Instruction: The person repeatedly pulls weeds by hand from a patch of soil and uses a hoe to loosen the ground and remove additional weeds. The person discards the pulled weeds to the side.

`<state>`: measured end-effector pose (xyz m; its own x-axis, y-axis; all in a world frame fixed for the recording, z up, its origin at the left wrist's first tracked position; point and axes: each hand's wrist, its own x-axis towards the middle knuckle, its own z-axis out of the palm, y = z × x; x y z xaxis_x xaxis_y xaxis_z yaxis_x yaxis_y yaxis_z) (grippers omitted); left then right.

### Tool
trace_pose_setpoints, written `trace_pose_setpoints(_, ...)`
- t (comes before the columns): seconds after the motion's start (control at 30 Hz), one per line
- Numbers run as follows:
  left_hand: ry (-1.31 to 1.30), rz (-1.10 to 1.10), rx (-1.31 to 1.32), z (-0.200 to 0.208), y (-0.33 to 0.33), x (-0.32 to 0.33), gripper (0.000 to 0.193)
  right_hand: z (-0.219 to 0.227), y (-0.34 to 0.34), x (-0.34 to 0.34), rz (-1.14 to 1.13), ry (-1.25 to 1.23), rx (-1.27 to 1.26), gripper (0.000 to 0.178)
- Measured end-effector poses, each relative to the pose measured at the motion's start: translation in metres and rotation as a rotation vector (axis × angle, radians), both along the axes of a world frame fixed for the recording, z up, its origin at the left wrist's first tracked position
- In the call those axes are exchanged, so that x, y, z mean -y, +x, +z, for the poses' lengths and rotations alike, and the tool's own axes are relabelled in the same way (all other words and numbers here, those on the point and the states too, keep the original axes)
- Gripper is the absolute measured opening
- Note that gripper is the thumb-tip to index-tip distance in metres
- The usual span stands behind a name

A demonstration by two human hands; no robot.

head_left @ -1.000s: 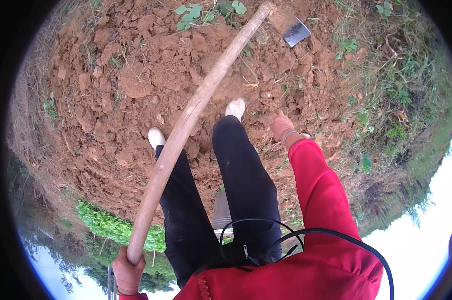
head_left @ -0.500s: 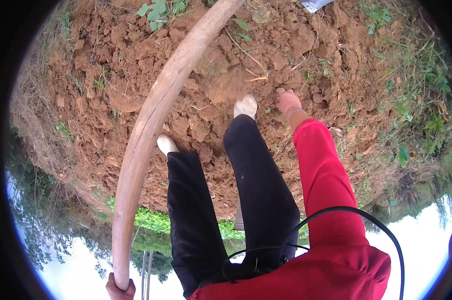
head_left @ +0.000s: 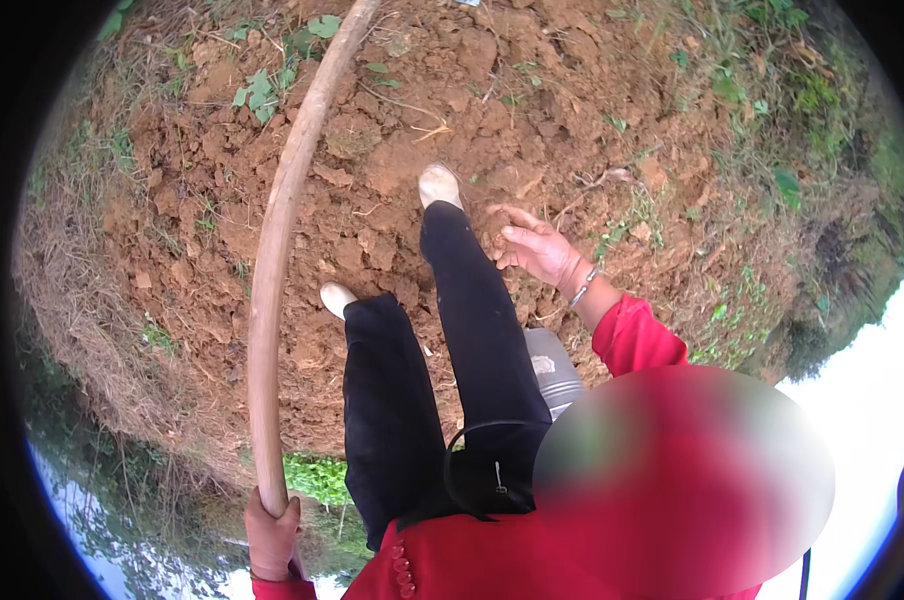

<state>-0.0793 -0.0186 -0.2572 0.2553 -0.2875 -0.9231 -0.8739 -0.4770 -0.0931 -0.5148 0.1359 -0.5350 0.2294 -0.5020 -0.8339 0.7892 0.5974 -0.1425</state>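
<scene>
My left hand [head_left: 274, 530] is closed round the lower end of a long, slightly curved wooden handle [head_left: 284, 215]. The handle slants up past the top of the picture, so whatever is on its far end is out of sight. My right hand [head_left: 544, 250] hangs over the broken reddish soil [head_left: 372, 235], to the right of my right shoe [head_left: 439, 186]. Its fingers are loosely bent and apart, and I see nothing held in them. A bracelet circles that wrist. Partly behind my right leg stands a grey ribbed bucket [head_left: 555, 368].
My left shoe [head_left: 338, 298] stands on the clods. Green leafy weeds [head_left: 262, 95] grow at the upper left, with dry grass [head_left: 72, 290] along the left and greener grass [head_left: 817, 110] at the right. A small pale object [head_left: 467, 2] shows at the top edge.
My right hand has come back from the soil toward me and left, its fingers opening into view. The handle's top has swung left; its lower end and my left hand sit higher. More of the bucket shows.
</scene>
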Motion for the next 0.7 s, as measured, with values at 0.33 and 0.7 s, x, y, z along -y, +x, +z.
trace_pose_setpoints(0.33,0.098,0.008,-0.234,0.012,0.018,0.027,0.023,0.203,0.059,-0.260,-0.070,0.351,-0.645,0.054)
trace_pose_setpoints(0.7,0.089,0.036,-0.248,0.023,-0.002,0.030,0.024,0.245,0.185,-0.477,0.698,1.194,-0.933,0.065)
